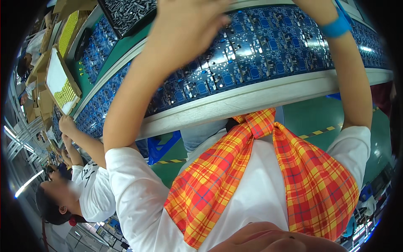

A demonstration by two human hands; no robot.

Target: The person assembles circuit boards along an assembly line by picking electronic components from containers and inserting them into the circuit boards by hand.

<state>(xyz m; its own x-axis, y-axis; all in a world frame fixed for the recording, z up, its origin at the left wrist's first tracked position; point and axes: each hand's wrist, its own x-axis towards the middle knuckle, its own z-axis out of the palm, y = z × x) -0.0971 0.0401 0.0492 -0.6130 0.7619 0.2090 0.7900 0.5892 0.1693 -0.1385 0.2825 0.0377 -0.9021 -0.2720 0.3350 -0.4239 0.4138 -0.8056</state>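
Note:
A long row of blue circuit boards [247, 50] with small parts soldered or set on them runs across the view in a pale metal rail [235, 103]. My left hand [189, 27] hovers over the boards near the top, its fingers smeared by motion; whether it holds anything cannot be made out. Further right, only the wrist end of my right hand [317, 10] shows, its fingers cut off by the upper edge. A blue strap [336, 27] circles that wrist. Just left of my left hand sits a black tray [110, 17] full of small dark cylindrical parts.
To the left, more blue boards [98, 46] lie on a green surface, beside a box of yellow parts [63, 84] and some cardboard. A co-worker's hand [66, 125] reaches toward the line there. Under the rail stands a blue stool [166, 147].

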